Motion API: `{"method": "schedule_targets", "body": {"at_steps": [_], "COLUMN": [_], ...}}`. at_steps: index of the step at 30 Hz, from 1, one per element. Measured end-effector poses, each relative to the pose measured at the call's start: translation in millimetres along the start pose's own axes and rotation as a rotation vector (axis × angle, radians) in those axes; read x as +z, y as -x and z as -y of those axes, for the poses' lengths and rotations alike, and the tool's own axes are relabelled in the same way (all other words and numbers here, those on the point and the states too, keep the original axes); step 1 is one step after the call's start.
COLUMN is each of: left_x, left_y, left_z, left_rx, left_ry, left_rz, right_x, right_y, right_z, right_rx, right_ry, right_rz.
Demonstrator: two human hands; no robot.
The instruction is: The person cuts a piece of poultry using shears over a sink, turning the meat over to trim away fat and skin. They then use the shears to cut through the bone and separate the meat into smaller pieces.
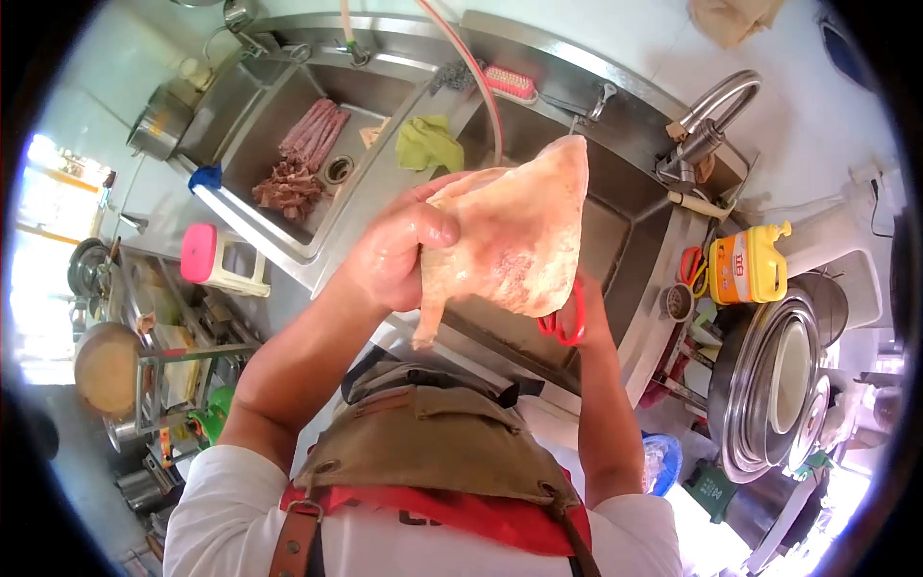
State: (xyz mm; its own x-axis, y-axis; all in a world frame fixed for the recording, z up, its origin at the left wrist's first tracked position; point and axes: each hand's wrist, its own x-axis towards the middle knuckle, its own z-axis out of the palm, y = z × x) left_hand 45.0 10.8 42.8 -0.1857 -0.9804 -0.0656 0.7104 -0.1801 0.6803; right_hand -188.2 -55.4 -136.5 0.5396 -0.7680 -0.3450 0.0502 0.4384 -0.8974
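My left hand (399, 245) grips a large, pale piece of raw poultry (514, 236) by its left edge, thumb pressed on the near face. The piece is broad, with yellowish skin and a pinkish patch, and a narrow end hangs below my hand. It is held up over the right sink basin (601, 226). My right hand (593, 313) is behind its lower right side, closed around the red-handled scissors (565, 322). The scissors' blades are hidden behind the poultry.
Reddish raw meat strips (312, 135) and a heap of meat pieces (288, 189) lie in the left basin. A green cloth (430, 143) rests on the divider. Right of the sink are a faucet (707, 135), a yellow jug (750, 264) and stacked metal bowls (740, 385).
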Motion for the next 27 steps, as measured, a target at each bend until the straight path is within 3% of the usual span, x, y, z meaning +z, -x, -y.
{"method": "schedule_targets", "body": {"at_steps": [2,3,5,8,11,16,20,27], "left_x": [8,9,9,9,5,-6,-18,-43], "left_y": [11,17,27,40,42,42,52,80], "left_z": [-1,-1,-2,0,-1,-8,-23,-78], "left_rx": [0.000,-0.006,-0.015,-0.007,-0.024,0.004,0.156,0.173], "left_ry": [0.007,0.037,0.104,0.166,0.186,0.165,-0.109,-0.307], "left_rz": [0.005,0.002,0.001,0.032,0.074,0.135,0.226,0.290], "right_x": [21,34,40,60,77,118,122,174], "right_y": [16,26,34,53,64,93,79,54], "right_z": [31,51,58,81,99,132,128,132], "right_rx": [-0.062,-0.169,-0.270,-0.343,-0.499,-0.442,-0.449,-0.487], "right_ry": [-0.169,-0.070,-0.229,-0.286,-0.128,-0.168,-0.210,-0.288], "right_rz": [0.056,0.102,0.261,0.321,0.306,0.087,0.041,0.103]}}
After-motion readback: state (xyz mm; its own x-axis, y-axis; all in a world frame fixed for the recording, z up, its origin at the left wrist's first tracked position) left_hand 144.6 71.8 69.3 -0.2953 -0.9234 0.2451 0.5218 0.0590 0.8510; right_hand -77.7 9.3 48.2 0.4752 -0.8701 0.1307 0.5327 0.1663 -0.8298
